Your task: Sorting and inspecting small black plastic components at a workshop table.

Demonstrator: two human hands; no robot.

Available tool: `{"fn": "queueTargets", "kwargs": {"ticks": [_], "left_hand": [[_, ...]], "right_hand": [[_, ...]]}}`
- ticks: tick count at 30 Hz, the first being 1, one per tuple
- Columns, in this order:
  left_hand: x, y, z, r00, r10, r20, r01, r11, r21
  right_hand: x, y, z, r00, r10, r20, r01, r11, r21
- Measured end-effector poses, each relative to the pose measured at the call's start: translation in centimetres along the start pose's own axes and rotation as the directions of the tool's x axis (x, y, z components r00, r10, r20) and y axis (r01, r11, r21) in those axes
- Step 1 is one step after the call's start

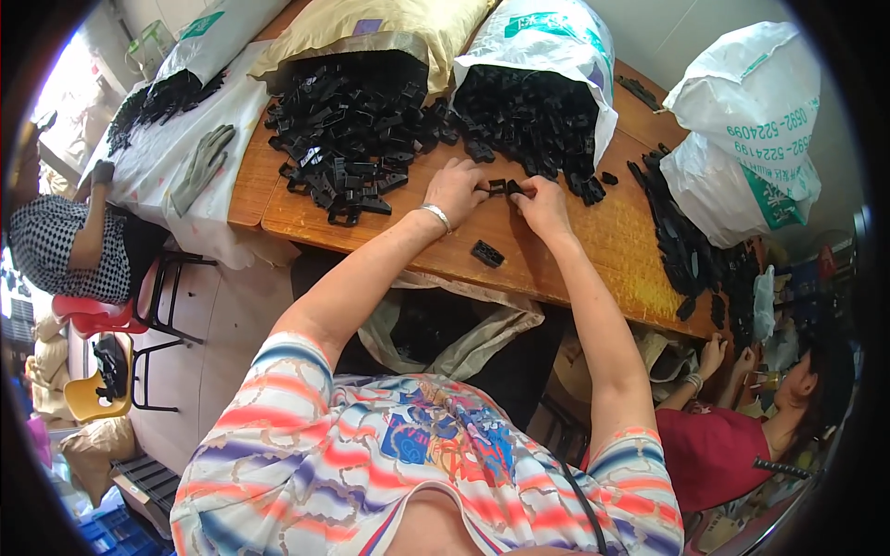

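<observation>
Over the wooden table (593, 241), my left hand (454, 193) pinches a small black plastic frame-like part (497, 186) between thumb and fingers. Facing it, my right hand (543, 208) is closed on a smaller black plastic piece (513, 188), mostly covered by the fingertips. The two pieces meet or nearly meet; whether they are joined I cannot tell. Nearer to me lies a loose black rectangular part (487, 253). Just beyond my left hand spreads a heap of black plastic parts (343, 130), and a second heap (528, 116) of black pieces lies beyond my right hand.
The heaps spill from a yellow sack (389, 23) and a white sack (547, 28). Long black strips (681, 232) and white bags (751, 130) stand at the right. An open sack (445, 324) hangs below the table edge. Co-workers sit left (74, 246) and right (714, 449).
</observation>
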State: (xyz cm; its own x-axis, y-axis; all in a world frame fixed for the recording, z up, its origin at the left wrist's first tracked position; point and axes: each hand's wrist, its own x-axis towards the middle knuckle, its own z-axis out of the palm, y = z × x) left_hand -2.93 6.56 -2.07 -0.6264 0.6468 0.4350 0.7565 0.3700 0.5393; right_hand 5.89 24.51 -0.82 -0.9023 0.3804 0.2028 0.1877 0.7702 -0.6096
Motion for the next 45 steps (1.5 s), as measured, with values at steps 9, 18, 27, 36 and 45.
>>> {"fn": "queueTargets", "kwargs": {"ticks": [9,18,27,36,45], "left_hand": [[-2.0,1.5,-1.6,0.998,0.044,0.039,-0.039,0.993,-0.115],[-2.1,0.8,-1.0,0.998,0.022,0.060,-0.018,0.998,-0.066],[-2.3,0.2,-0.8,0.998,0.039,0.048,-0.036,0.996,-0.077],[0.5,-0.3,-2.7,0.962,0.037,0.271,-0.047,0.998,0.031],[4.9,-2.5,-0.8,0.991,0.076,0.111,-0.109,0.934,0.339]], "right_hand": [[-2.8,-3.3,-1.0,0.963,-0.270,-0.021,0.270,0.950,0.159],[-2.6,-3.1,-0.7,0.930,-0.361,0.068,0.359,0.933,0.036],[-4.4,-2.8,0.6,0.863,-0.494,0.102,0.504,0.835,-0.221],[-5.5,-3.0,0.1,0.848,-0.487,0.210,0.529,0.757,-0.383],[-5.8,-3.1,-0.3,0.819,-0.541,0.194,0.573,0.746,-0.340]]}}
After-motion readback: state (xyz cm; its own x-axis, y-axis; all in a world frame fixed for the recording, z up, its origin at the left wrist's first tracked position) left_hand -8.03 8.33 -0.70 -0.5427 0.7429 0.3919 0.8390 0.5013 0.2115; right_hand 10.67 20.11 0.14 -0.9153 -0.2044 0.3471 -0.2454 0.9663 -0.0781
